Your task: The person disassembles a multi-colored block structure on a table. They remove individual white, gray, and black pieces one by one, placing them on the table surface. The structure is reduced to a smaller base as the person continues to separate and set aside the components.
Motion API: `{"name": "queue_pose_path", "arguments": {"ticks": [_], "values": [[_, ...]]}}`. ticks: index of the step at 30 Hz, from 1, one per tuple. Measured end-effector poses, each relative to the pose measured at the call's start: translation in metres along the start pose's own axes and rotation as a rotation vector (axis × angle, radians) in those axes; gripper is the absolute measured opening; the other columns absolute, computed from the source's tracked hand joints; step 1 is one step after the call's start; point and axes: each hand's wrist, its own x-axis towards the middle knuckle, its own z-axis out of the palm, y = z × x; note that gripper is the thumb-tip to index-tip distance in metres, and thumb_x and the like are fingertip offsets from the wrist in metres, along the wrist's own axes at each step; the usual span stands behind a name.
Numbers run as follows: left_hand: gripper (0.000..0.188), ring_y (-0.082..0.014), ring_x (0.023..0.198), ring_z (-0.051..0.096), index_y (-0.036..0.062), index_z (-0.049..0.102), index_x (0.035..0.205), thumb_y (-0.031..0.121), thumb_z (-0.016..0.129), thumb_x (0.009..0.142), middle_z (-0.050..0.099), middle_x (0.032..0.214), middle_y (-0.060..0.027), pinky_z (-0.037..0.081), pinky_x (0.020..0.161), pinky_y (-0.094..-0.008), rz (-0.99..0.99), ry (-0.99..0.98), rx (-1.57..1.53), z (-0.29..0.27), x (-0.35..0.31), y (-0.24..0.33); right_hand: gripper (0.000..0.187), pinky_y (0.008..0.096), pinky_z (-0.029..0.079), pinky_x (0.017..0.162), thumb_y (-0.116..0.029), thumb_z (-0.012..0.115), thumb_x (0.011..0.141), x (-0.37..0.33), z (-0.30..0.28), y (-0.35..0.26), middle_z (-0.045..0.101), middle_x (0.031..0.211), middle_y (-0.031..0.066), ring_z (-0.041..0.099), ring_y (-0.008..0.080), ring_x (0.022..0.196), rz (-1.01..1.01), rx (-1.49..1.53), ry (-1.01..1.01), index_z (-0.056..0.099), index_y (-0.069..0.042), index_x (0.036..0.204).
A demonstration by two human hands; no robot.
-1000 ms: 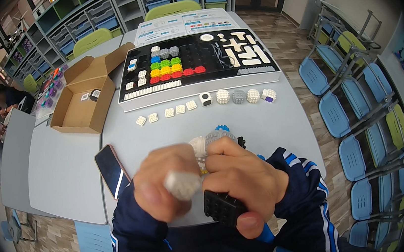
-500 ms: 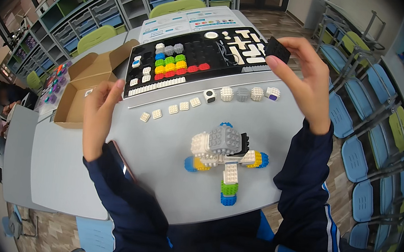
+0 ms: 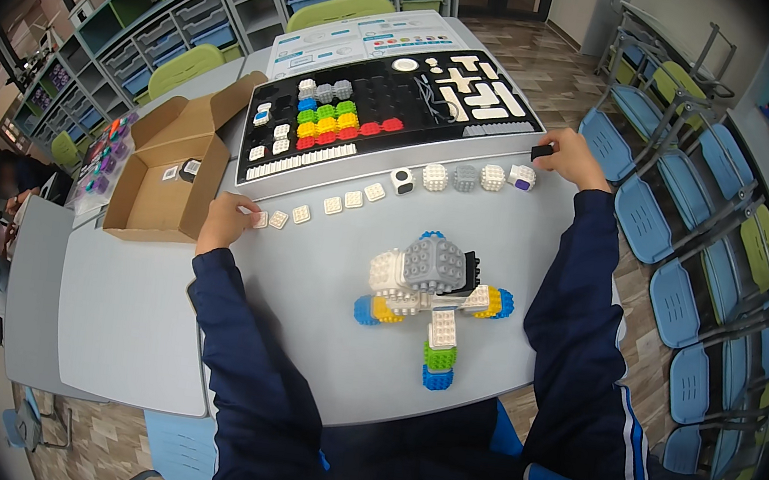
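My left hand (image 3: 229, 224) is closed in a pinch on a small white studded tile (image 3: 261, 219) at the left end of a row on the table. Beside it lie several like tiles (image 3: 301, 214). The row runs on rightward with studded cubes (image 3: 464, 178) in white and grey. At its right end, my right hand (image 3: 576, 158) grips a black block (image 3: 543, 151) near the front right corner of the parts tray. Closer to me stands a built model (image 3: 436, 265) with a grey block on top and blue, yellow, white and green limbs; neither hand touches it.
Coloured blocks and white connectors fill much of the black parts tray (image 3: 391, 99). An open cardboard box (image 3: 142, 203) with a dark item inside stands at its left. Instruction sheets (image 3: 359, 43) lie behind. Folded blue chairs (image 3: 652, 223) line the right side.
My left hand has come down toward me onto the table, with a white tile at its fingertips. The right hand has lowered the black block from above the tray to beside its corner.
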Motion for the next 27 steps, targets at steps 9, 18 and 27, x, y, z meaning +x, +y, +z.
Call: {"name": "queue_pose_path", "arguments": {"ticks": [9, 18, 27], "values": [[0.013, -0.0174, 0.059, 0.063, 0.0046, 0.070, 0.091, 0.005, 0.070, 0.078, 0.063, 0.064, -0.0096, 0.048, 0.056, -0.0325, 0.030, 0.091, 0.097, 0.012, 0.005, 0.000, 0.043, 0.0328, 0.055, 0.066, 0.000, 0.077, 0.060, 0.006, 0.012, 0.027, 0.068, 0.088, 0.0200, 0.069, 0.0276, 0.074, 0.254, 0.025, -0.146, 0.067, 0.001, 0.102], [0.023, -0.0186, 0.064, 0.061, -0.0001, 0.065, 0.102, 0.019, 0.059, 0.091, 0.062, 0.069, -0.0126, 0.048, 0.062, -0.0323, 0.225, 0.128, -0.011, -0.026, -0.046, 0.094, 0.054, 0.0393, 0.046, 0.093, -0.024, 0.072, 0.078, -0.045, -0.037, -0.052, 0.062, 0.116, 0.0190, 0.059, 0.0347, 0.107, -0.082, -0.227, 0.063, 0.057, -0.004, 0.125], [0.055, -0.0298, 0.093, 0.061, 0.0029, 0.059, 0.116, 0.028, 0.080, 0.071, 0.063, 0.103, -0.0168, 0.048, 0.082, -0.0352, 0.907, -0.408, -0.315, -0.032, -0.116, 0.190, 0.042, 0.0337, 0.052, 0.069, -0.022, 0.070, 0.080, -0.144, -0.043, -0.177, 0.064, 0.101, 0.0118, 0.066, 0.0284, 0.083, -0.799, 0.452, -0.208, 0.058, -0.006, 0.117]]}}
